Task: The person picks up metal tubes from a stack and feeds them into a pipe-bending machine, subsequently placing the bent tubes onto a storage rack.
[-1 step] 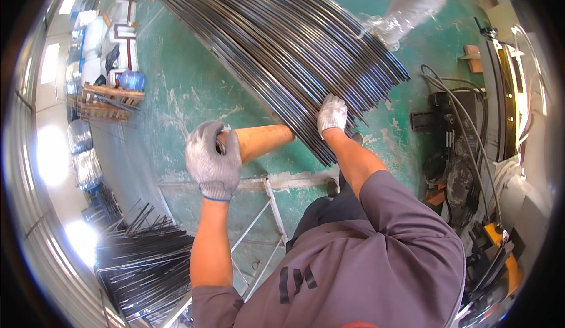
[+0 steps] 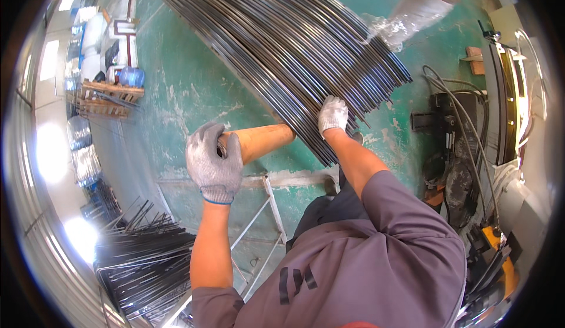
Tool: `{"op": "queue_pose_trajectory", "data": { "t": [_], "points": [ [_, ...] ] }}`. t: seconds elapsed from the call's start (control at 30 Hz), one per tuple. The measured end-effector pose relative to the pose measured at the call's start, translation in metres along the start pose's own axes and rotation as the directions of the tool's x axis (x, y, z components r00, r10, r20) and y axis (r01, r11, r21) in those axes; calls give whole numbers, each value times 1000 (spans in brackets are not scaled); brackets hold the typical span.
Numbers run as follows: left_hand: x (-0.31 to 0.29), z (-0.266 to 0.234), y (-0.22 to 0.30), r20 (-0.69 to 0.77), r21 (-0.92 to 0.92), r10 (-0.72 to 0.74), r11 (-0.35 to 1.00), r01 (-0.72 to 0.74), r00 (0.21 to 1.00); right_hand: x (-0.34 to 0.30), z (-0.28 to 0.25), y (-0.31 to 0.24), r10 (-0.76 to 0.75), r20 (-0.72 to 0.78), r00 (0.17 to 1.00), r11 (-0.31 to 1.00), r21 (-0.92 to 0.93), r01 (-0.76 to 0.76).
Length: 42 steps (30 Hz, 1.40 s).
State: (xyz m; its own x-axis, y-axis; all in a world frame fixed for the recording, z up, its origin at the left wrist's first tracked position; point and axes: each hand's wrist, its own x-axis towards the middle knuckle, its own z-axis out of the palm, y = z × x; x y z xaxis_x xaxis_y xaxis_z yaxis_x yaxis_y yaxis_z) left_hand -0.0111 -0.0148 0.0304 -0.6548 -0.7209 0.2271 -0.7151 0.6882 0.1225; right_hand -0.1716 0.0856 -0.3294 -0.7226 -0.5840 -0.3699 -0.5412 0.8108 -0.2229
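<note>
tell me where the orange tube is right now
In the head view the orange tube sits near the middle, its near end gripped by the gloved left hand, its far end against the bundle of dark metal rods, just left of the right hand.

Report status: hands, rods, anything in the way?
Left hand grips cardboard tube. Right hand presses on rod bundle. Plastic-wrapped roll rests beside rod ends.
</note>
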Motion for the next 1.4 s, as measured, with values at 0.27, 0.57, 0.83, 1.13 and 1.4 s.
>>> {"op": "queue_pose_trajectory", "data": {
  "t": [0.27, 0.57, 0.83, 1.13, 1.4],
  "points": [
    [7, 2, -2, 14, -39, -26, 999, 27, 1000, 48, -49, 18, -62, 356, 932, 988, 152, 7],
    [-3, 0, -2, -48, -12, -47, 999, 47, 998, 63, -90, 38, -251, 486, 837, 965, 196, 175],
    [-10, 4, -5, -145, 25, -6, 1000, 10, 989, 38, -119, 48, -225, 531, 817, 876, 478, -70],
    [-33, 2, 9, -341, -26, 398, 901, -432, 852, -110, -177, 77, -134, 329, 935, 931, 366, 5],
    [-178, 229, 12, 562, -820, -16, 122, 559, 827, -410, -227, 203, 367, 424, 828, 884, 117, -452]
  ]
}}
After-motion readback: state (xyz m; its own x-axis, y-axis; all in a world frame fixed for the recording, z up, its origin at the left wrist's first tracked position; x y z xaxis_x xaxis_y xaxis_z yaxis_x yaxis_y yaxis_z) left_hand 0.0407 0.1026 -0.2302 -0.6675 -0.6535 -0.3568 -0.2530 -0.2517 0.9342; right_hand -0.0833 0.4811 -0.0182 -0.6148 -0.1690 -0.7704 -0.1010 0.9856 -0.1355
